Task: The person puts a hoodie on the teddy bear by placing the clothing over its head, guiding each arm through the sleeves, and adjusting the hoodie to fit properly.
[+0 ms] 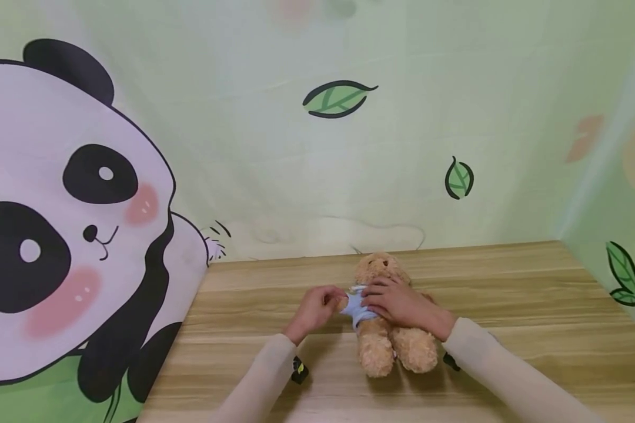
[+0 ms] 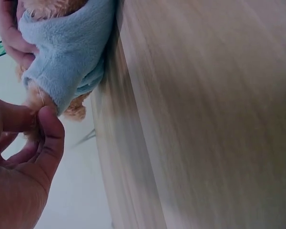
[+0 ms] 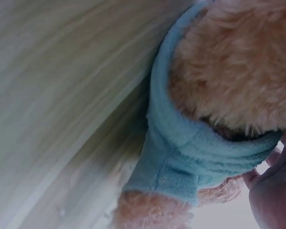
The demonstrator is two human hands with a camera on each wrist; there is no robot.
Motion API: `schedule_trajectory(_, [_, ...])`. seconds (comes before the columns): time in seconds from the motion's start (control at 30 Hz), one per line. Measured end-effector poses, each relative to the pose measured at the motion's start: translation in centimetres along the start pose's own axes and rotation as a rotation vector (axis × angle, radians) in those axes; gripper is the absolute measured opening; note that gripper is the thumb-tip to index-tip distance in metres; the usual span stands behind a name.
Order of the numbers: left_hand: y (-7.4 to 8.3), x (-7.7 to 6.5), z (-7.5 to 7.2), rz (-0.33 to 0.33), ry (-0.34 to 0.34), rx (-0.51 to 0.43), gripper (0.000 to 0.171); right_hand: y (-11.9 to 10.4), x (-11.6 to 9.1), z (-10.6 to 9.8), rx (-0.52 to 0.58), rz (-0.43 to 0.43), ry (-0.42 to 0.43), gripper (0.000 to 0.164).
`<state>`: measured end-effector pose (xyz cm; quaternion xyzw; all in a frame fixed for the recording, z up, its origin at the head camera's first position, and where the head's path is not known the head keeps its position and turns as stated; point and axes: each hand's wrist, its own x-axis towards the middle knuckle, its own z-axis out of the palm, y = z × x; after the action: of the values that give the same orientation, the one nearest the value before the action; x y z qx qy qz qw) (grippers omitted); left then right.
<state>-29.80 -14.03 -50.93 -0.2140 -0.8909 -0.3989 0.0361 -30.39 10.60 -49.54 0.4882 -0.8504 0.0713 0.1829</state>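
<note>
A light-brown teddy bear [image 1: 377, 352] in a pale blue shirt [image 1: 356, 306] lies on its back on the wooden table, feet towards me. My left hand [image 1: 317, 308] pinches the end of the bear's arm between thumb and fingertips, just past the sleeve; in the left wrist view that arm's fur [image 2: 38, 98] shows, with a thin pale strand on it. Across the bear's chest rests my right hand [image 1: 399, 302], its fingers lying over the shirt. The right wrist view shows the shirt's hem and sleeve [image 3: 176, 183], with part of my right hand [image 3: 276, 191] at the edge.
The wood-grain table [image 1: 254, 329] reaches back to a pale green cloth backdrop [image 1: 243, 147] printed with leaves. A large printed panda [image 1: 116, 247] fills the left side. Small black devices [image 1: 299, 371] sit by both wrists.
</note>
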Motion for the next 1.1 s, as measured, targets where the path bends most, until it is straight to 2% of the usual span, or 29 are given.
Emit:
schedule_trajectory(0.1, [0.1,-0.2,0.0,-0.038,0.003,-0.057,0.018,0.1,-0.1,-0.3,0.135,0.032,0.002,0.021])
schedule_trajectory(0.2, [0.4,-0.4,-0.1,-0.059,-0.013,-0.102,0.021,0.5,-0.8,-1.2,0.265,0.114,0.037,0.024])
schedule_trajectory(0.27, [0.5,-0.6,-0.2,-0.064,-0.026,-0.101,0.022,0.9,-1.6,-2.1,0.278,0.180,0.075,0.025])
schedule_trajectory(0.37, [0.6,-0.6,-0.3,-0.051,-0.031,-0.072,0.021,1.7,-3.2,-3.4,0.198,0.304,0.108,0.025])
schedule_trajectory(0.47, [0.5,-0.6,-0.4,-0.032,-0.028,-0.039,0.021,2.5,-5.1,-4.4,0.166,0.463,0.055,0.027])
schedule_trajectory(0.57, [0.3,-0.6,-0.5,-0.035,-0.026,-0.034,0.020,3.2,-6.8,-4.6,0.249,0.582,-0.038,0.032])
schedule_trajectory(0.67, [0.3,-0.6,-0.6,-0.045,-0.026,-0.046,0.019,3.7,-7.7,-4.0,0.359,0.581,-0.070,0.035])
schedule_trajectory(0.77, [0.3,-0.5,-0.5,-0.054,-0.015,-0.053,0.016,4.0,-7.9,-2.9,0.405,0.534,-0.026,0.025])
schedule_trajectory(0.87, [0.3,-0.3,-0.4,-0.067,0.010,-0.066,0.010,4.2,-8.1,-2.2,0.399,0.527,0.056,0.009])
schedule_trajectory(0.97, [0.1,-0.3,-0.4,-0.096,0.048,-0.090,0.007,4.2,-8.2,-2.4,0.380,0.541,0.112,0.016])
schedule_trajectory(1.1, [-0.3,-0.5,-0.8,-0.130,0.104,-0.105,0.007,4.1,-8.2,-3.1,0.356,0.561,0.116,0.020])
